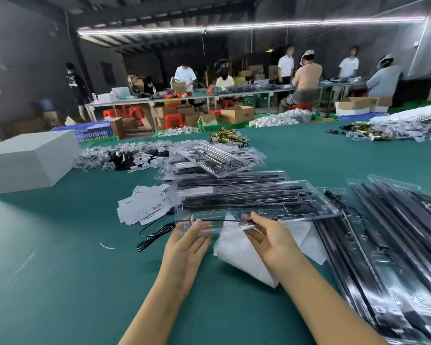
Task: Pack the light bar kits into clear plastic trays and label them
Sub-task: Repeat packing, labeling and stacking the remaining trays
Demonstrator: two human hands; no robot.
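Seen from the head camera, both of the person's arms reach forward over the green table [60,282] to a clear tray [254,207] that lies across the middle of the work area, its long side running left to right and black light bars [246,195] lying in its far channels. The left hand [187,245] has its palm turned inward and its fingers nearly straight, fingertips touching the near left edge of the tray. The right hand [269,237] pinches the near edge between thumb and curled fingers, right where a thin black wire [217,221] runs along that edge. Under the tray's near right corner lies a white sheet [241,255], reaching back toward the right forearm. Just left of the tray sits a loose heap of small white labels [144,207], and a coiled black cable [154,235] lies on the cloth near the left hand. Behind the tray more clear trays are stacked [214,160], some tilted, and to the right a long pile of filled trays [396,245] runs down to the bottom right corner, crowding that side. The left side is roomier: bare green cloth stretches from the left forearm out to a white box [28,160] at the far left edge. Beyond the stack lie small bags of parts [115,155] and a cluster of gold fittings [228,136]
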